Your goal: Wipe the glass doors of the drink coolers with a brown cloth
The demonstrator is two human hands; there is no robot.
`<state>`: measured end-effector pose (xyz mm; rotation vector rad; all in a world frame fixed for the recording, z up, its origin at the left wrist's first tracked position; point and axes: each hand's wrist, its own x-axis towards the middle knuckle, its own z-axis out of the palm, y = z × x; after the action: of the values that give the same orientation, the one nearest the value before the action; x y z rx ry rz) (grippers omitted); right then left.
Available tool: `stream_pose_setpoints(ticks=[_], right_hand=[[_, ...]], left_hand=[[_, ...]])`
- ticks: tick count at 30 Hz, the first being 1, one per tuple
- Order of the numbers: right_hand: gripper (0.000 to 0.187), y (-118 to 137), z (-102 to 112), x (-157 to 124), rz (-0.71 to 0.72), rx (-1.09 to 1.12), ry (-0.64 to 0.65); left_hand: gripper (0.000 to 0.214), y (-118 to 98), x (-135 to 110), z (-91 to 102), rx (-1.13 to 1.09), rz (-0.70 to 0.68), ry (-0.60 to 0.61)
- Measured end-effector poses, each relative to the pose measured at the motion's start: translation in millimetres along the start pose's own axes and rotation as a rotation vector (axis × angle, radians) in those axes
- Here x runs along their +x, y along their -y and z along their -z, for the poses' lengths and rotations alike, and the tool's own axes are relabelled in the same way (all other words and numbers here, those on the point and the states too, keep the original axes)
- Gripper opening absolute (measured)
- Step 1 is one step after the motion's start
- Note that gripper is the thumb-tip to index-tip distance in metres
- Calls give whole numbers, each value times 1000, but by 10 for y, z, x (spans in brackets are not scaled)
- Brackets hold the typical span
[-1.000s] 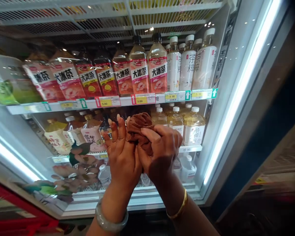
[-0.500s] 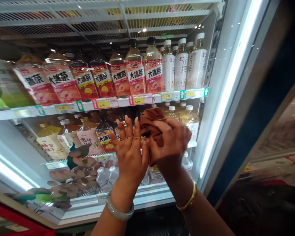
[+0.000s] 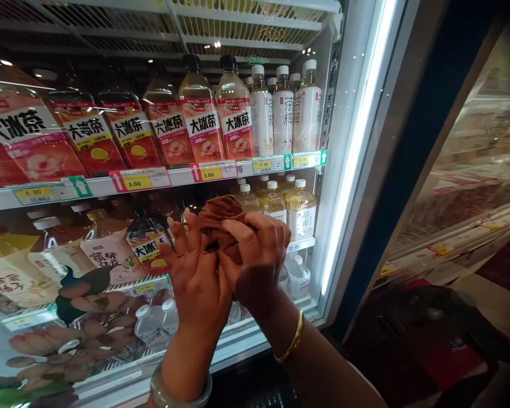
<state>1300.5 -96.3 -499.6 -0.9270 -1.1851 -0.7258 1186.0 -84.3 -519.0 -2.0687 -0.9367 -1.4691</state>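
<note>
My right hand (image 3: 257, 260) is closed round a bunched brown cloth (image 3: 216, 218) held up in front of a glass cooler door (image 3: 352, 170). My left hand (image 3: 195, 272) is pressed flat against the cloth and the right hand, its fingers stretched upward and apart. Behind the glass stand rows of iced-tea bottles with pink and red labels (image 3: 199, 122) and white-labelled tea bottles (image 3: 280, 113). A pale bangle sits on my left wrist, a gold one on the right.
The shelf edge carries yellow price tags (image 3: 138, 181). Lower shelves hold yellow tea bottles (image 3: 300, 207) and small water bottles (image 3: 297, 275). A lit strip runs down the door frame (image 3: 357, 136). To the right lie blurred store shelves (image 3: 471, 187) and a dark shape low down.
The view has swung right and closer to the cooler. Both hands with the cloth have shifted left and slightly down across the glass; the grip looks the same.
</note>
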Motion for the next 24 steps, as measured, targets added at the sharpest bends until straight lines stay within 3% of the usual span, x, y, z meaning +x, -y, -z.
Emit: stream_pose_setpoints(ticks=[8, 15, 24], right_hand=[[22, 360, -249, -240, -21, 113, 6], [24, 356, -281, -436, 172, 160, 117], [25, 180, -194, -313, 265, 121, 173]], left_hand=[[37, 353, -141, 362, 152, -47, 43], [48, 642, -308, 461, 270, -140, 55], [73, 541, -305, 330, 166, -74, -13]])
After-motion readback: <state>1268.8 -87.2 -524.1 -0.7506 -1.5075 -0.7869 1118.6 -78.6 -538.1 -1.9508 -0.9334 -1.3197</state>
